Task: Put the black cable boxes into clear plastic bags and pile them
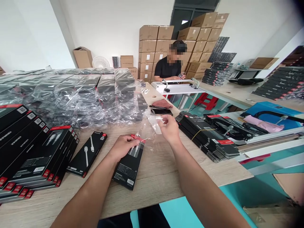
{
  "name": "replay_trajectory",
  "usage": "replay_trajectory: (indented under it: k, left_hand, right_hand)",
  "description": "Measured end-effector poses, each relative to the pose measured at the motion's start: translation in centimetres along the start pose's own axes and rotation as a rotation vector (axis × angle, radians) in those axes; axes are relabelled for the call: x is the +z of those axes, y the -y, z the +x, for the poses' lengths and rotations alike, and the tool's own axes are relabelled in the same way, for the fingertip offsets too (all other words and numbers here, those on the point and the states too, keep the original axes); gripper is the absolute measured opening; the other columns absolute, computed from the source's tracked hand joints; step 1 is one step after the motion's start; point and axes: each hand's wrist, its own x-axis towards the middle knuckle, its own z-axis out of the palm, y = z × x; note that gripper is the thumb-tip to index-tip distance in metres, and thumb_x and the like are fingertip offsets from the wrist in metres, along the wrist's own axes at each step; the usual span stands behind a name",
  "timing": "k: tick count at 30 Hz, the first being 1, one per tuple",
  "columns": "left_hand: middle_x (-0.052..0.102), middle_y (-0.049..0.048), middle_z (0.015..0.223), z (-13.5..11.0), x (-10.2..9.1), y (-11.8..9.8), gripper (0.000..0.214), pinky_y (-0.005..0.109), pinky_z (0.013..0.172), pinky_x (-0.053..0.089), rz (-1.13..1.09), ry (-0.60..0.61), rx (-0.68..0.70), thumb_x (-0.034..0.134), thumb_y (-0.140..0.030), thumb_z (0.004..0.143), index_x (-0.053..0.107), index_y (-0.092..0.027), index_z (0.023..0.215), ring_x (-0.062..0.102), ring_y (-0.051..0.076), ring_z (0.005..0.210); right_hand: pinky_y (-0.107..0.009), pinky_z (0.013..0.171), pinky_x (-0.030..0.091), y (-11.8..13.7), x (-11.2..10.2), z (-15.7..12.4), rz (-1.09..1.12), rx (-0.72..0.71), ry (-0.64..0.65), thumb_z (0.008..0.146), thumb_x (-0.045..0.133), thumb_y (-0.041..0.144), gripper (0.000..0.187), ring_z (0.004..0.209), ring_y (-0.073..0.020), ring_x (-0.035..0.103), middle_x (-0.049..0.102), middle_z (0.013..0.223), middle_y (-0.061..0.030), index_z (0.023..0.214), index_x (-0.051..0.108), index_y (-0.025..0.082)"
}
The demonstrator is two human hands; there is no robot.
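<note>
My left hand (123, 146) is closed around the upper end of a black cable box (125, 169), which lies slanted on the table with its printed back up. In front of me on the right, my right hand (169, 126) pinches a clear plastic bag (146, 128) with something whitish at its edge. The bag hangs between both hands, and its lower end touches the red top of the box. I cannot make out whether anything is inside the bag. Left of my left hand lies another black cable box (89, 155), its front showing a white cable.
Stacked black boxes (45, 155) stand at left. Behind them is a wide pile of plastic-wrapped boxes (78, 91). Flat black cartons (204, 133) under a rubber band lie at right, near a phone (161, 111). A person (169, 68) sits beyond at a white machine (177, 87).
</note>
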Motion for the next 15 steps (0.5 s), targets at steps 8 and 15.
replay_trajectory:
  k: [8,15]
  left_hand:
    - [0.067,0.0022,0.069,0.4,0.2,0.7,0.032,0.023,0.057,0.037,0.006,-0.051,0.092,0.073,-0.045,0.065,0.071,-0.014,0.071,0.053,0.012,0.059]
    - [0.069,0.0056,0.082,0.5,-0.2,1.0,0.032,0.026,0.065,0.040,0.026,-0.023,0.225,0.069,-0.046,0.068,0.072,-0.014,0.070,0.059,0.019,0.076]
  right_hand:
    - [-0.027,0.065,0.041,5.3,-1.5,-6.1,-0.180,-0.285,0.527,0.077,0.063,0.032,0.010,0.075,-0.0179,0.057,0.063,0.078,-0.0021,0.074,0.063,0.023]
    - [-0.032,0.074,0.044,5.0,-1.1,-7.3,-0.385,-0.412,0.169,0.079,0.055,0.024,0.014,0.087,-0.0231,0.057,0.062,0.094,-0.0087,0.091,0.062,0.020]
